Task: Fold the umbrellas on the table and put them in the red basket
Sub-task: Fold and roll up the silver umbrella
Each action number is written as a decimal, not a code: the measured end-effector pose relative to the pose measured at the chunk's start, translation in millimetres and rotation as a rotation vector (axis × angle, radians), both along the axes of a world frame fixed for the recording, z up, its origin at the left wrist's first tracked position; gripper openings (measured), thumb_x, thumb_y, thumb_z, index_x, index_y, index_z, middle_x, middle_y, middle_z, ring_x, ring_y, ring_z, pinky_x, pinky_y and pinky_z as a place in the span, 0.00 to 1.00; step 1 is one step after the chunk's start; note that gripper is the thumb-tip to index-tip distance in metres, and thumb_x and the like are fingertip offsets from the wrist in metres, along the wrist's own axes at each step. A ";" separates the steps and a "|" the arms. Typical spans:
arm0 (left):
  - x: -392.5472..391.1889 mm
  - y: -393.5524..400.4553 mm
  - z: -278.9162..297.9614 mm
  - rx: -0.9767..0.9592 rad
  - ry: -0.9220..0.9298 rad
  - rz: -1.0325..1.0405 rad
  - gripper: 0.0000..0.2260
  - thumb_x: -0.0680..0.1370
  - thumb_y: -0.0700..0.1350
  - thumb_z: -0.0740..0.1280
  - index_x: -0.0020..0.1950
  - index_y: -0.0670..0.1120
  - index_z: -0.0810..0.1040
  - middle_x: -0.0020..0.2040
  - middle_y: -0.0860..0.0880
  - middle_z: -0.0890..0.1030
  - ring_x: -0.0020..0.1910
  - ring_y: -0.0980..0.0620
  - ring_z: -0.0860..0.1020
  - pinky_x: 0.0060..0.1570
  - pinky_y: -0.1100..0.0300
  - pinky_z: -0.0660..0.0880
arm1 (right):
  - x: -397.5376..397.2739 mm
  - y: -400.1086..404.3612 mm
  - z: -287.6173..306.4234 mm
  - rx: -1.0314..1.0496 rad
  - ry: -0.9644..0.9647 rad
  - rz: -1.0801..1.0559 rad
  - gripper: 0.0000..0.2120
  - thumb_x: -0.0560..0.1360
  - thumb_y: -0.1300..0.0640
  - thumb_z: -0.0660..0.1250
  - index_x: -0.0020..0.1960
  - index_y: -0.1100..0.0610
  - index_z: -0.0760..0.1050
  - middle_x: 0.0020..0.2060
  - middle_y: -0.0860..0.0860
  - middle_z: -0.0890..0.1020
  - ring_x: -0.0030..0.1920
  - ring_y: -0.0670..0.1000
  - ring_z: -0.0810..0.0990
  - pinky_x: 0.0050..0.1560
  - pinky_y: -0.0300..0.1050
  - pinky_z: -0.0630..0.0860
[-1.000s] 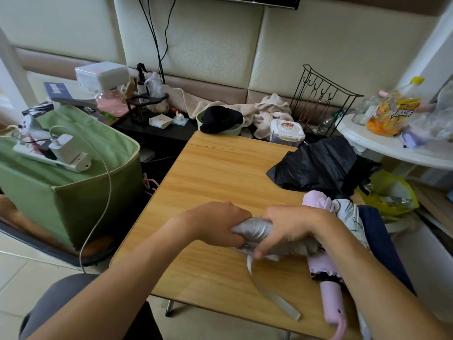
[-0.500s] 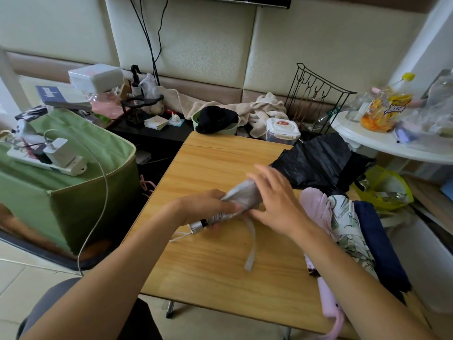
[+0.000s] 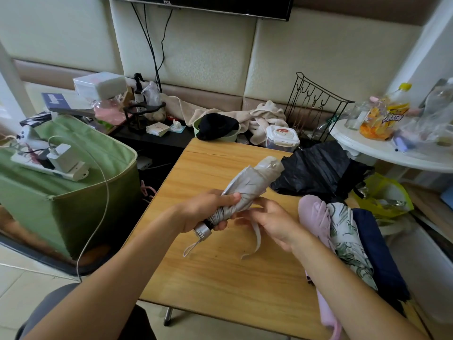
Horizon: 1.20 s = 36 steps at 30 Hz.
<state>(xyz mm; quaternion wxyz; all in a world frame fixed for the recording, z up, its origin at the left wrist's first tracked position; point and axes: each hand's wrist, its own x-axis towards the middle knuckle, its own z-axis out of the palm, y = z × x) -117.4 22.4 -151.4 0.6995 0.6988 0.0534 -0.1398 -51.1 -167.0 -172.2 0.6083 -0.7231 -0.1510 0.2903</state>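
A rolled silver umbrella [image 3: 252, 182] is held tilted above the wooden table [image 3: 220, 273], its handle end toward me. My left hand [image 3: 208, 211] grips its lower part near the metal handle. My right hand [image 3: 272, 220] is under the canopy, and its fingers touch the loose closing strap [image 3: 256, 238] that hangs down. A crumpled black umbrella [image 3: 318, 173] lies at the table's far right. Pink [image 3: 315, 217], floral white [image 3: 348, 241] and navy [image 3: 377, 249] folded umbrellas lie side by side on the right. No red basket is in view.
A green fabric bin [image 3: 81, 192] with a power strip and charger on it stands left of the table. Behind the table are a black wire rack [image 3: 316, 104], a wipes box [image 3: 282, 138] and towels. A white round table [image 3: 392, 153] with a bottle stands at right.
The silver umbrella was lifted off the table and tipped upward. My left hand slid down to the handle end, and my right hand went from on top of the canopy to the strap beneath it.
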 end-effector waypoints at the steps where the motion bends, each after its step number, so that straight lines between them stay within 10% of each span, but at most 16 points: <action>1: -0.6 0.3 0.6 0.007 -0.004 0.003 0.13 0.85 0.50 0.64 0.50 0.40 0.74 0.41 0.42 0.78 0.28 0.50 0.74 0.27 0.60 0.73 | 0.2 -1.1 1.2 -0.007 0.017 -0.011 0.10 0.80 0.61 0.70 0.61 0.63 0.79 0.48 0.60 0.88 0.46 0.55 0.87 0.50 0.44 0.83; 6: -1.2 6.2 -2.9 0.200 -0.032 0.126 0.13 0.85 0.52 0.64 0.51 0.42 0.74 0.42 0.45 0.79 0.29 0.51 0.75 0.29 0.60 0.74 | 3.2 -13.4 14.0 -0.144 0.042 -0.021 0.13 0.84 0.53 0.65 0.51 0.62 0.82 0.35 0.52 0.84 0.29 0.47 0.78 0.31 0.36 0.72; 16: 6.0 -4.2 -16.6 0.772 -0.123 0.217 0.16 0.84 0.56 0.62 0.50 0.43 0.73 0.38 0.48 0.78 0.33 0.47 0.80 0.34 0.55 0.74 | -6.1 -12.9 29.0 -0.178 0.012 0.037 0.18 0.86 0.54 0.60 0.46 0.64 0.80 0.28 0.54 0.79 0.24 0.49 0.73 0.51 0.55 0.75; 20: 6.3 -0.3 -21.9 1.018 -0.099 0.270 0.20 0.83 0.63 0.59 0.48 0.46 0.70 0.45 0.47 0.79 0.42 0.44 0.77 0.37 0.51 0.68 | -6.1 -19.2 40.0 -0.138 -0.150 -0.044 0.19 0.84 0.53 0.62 0.41 0.61 0.82 0.32 0.55 0.80 0.32 0.51 0.76 0.43 0.44 0.76; 25: 0.8 -12.0 -23.2 1.037 -0.183 0.168 0.21 0.82 0.65 0.59 0.48 0.47 0.70 0.44 0.48 0.79 0.40 0.45 0.76 0.37 0.51 0.70 | -9.0 -16.5 42.8 0.063 -0.370 -0.002 0.19 0.82 0.57 0.66 0.36 0.61 0.85 0.57 0.50 0.84 0.60 0.45 0.81 0.64 0.42 0.72; 29: -5.4 -21.5 -20.6 1.133 -0.255 0.008 0.16 0.84 0.60 0.59 0.49 0.49 0.69 0.49 0.45 0.82 0.45 0.42 0.78 0.39 0.51 0.70 | -1.9 -16.5 40.6 0.187 -0.405 0.027 0.17 0.84 0.57 0.65 0.42 0.62 0.85 0.46 0.58 0.87 0.51 0.56 0.85 0.63 0.55 0.78; 36: -13.8 -28.5 -19.9 1.235 -0.265 -0.164 0.15 0.84 0.61 0.58 0.50 0.49 0.67 0.53 0.45 0.81 0.45 0.44 0.75 0.42 0.52 0.65 | 12.2 -21.3 36.9 0.084 -0.521 0.193 0.10 0.80 0.69 0.68 0.53 0.59 0.86 0.50 0.52 0.87 0.54 0.52 0.85 0.57 0.44 0.80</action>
